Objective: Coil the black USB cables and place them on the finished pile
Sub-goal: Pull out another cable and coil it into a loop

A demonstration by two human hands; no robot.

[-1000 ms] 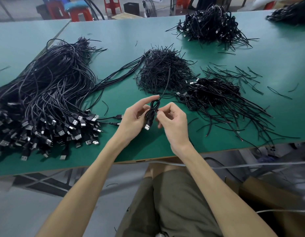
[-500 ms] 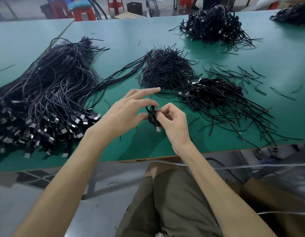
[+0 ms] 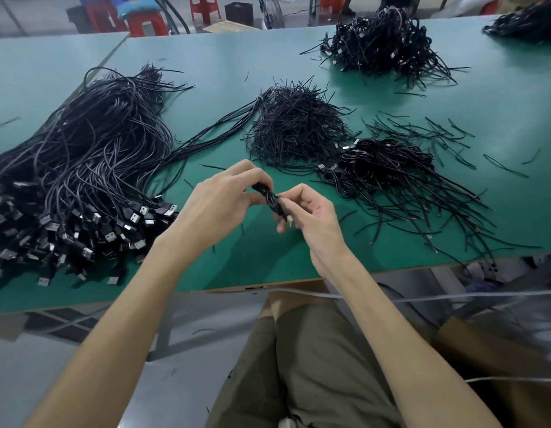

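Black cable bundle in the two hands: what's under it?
Under the coiled black cable bundle, gripped by the left hand and right hand, the green tabletop shows. The fingers cover part of the bundle and the table beneath them.

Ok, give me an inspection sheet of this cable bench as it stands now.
Surface: green table, seam at far left.
Job's things: coiled USB cable held above the table; uncoiled cable pile at left; finished pile right of the hands.
Clutter: heap of short black strands mid-table; loose strands scattered at right.
Hands: left hand and right hand both grip the coiled USB cable.
Cables: grey cable runs below the table's front edge.
Surroundings: red stools behind the table; far cable heap.
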